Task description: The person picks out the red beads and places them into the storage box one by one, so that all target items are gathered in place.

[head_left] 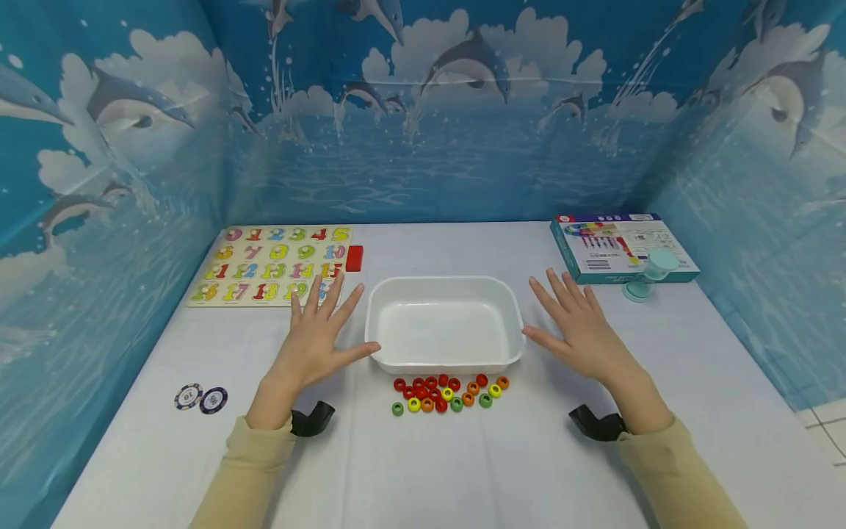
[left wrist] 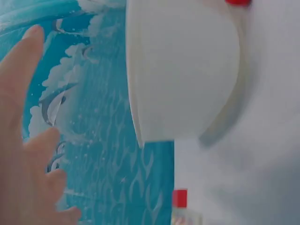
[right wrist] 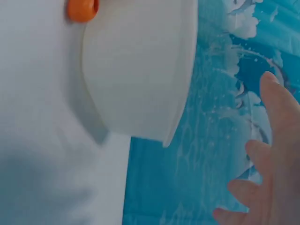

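Observation:
A white rectangular basin (head_left: 444,369) stands mid-table, its inside bare. My left hand (head_left: 316,345), fingers straight and spread, is at its left side; the thumb tip overlaps the rim in the head view, and I cannot tell whether it touches. On the other side my right hand (head_left: 578,330) is spread likewise, thumb close to the right rim. Neither hand holds anything. Several red, orange, yellow and green beads (head_left: 441,405) lie loose in front of the basin. Both wrist views show the basin's outer wall (left wrist: 187,79), with an orange bead (right wrist: 82,9) in the right one.
A number puzzle board (head_left: 264,261) lies back left, a red block (head_left: 354,258) at its right edge. Two poker chips (head_left: 213,400) lie at the left. Back right are a flat box (head_left: 624,250) and a mint-green hourglass-shaped object (head_left: 651,273). Dolphin-printed curtains (head_left: 423,176) enclose the table.

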### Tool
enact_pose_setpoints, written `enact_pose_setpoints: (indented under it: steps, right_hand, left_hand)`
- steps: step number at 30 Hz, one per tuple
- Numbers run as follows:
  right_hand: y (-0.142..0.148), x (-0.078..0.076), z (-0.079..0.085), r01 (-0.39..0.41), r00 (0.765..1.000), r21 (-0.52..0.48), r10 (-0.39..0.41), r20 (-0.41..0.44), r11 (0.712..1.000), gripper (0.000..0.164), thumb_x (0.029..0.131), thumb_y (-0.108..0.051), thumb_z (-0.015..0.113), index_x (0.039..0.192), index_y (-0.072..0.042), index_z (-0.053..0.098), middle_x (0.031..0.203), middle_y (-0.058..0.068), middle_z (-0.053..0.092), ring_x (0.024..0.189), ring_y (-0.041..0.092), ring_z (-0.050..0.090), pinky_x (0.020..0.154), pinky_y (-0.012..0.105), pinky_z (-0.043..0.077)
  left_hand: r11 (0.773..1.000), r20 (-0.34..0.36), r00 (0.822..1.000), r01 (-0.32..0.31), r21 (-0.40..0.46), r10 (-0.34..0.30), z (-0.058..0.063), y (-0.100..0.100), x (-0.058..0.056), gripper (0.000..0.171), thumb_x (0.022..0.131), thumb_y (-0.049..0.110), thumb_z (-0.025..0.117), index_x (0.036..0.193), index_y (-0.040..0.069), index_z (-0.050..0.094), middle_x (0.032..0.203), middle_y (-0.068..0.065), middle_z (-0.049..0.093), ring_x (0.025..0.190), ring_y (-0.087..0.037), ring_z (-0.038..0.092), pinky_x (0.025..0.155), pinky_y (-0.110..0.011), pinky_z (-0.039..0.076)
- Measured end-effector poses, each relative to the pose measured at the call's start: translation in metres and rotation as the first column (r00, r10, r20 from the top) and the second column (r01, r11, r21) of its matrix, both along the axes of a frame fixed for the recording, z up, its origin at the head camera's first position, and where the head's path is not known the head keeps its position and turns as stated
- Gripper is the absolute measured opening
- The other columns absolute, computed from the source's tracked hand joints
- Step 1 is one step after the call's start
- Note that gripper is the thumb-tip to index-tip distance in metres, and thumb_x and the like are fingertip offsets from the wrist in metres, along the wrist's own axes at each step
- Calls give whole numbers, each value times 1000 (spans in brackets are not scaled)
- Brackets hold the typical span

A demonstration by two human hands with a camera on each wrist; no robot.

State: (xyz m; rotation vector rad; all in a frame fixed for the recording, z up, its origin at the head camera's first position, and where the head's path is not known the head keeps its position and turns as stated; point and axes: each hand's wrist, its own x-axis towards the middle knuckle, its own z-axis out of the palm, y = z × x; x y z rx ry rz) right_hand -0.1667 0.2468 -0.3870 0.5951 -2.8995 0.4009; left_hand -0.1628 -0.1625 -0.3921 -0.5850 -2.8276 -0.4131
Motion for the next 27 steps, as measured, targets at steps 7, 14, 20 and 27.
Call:
enact_pose_setpoints:
  steps: [7,14,20,27]
  right_hand:
    - [-19,23,13,-120,993,-328,120,-20,937,68,81,-33,65,139,-29,30,142,-4,29,127,21,29,93,56,35]
    - [-53,48,20,-250,927,-644,371,58,723,31,78,0,65,109,-3,59,104,6,63,91,17,59,78,34,51]
    - [-61,46,-8,-324,867,-671,493,72,668,21,75,5,66,95,0,64,90,12,66,80,15,61,69,39,53]
    - [-58,40,-41,-331,884,-679,467,20,655,21,74,6,67,94,1,66,95,12,66,88,19,61,76,29,51]
  left_hand:
    - [841,140,986,0,541,-90,-18,15,16,87,70,46,71,140,34,21,148,8,1,134,-18,3,100,-60,18]
    - [619,258,925,-32,785,-279,-30,42,26,73,71,8,75,133,7,37,148,-12,2,134,-27,6,104,-45,21]
    - [581,298,921,-101,807,-253,-43,50,18,62,72,17,75,123,6,41,149,-6,4,133,-22,11,104,-37,24]
    - [565,294,924,-110,818,-246,-47,52,17,66,72,17,75,126,6,40,149,-4,5,133,-22,14,103,-36,25]
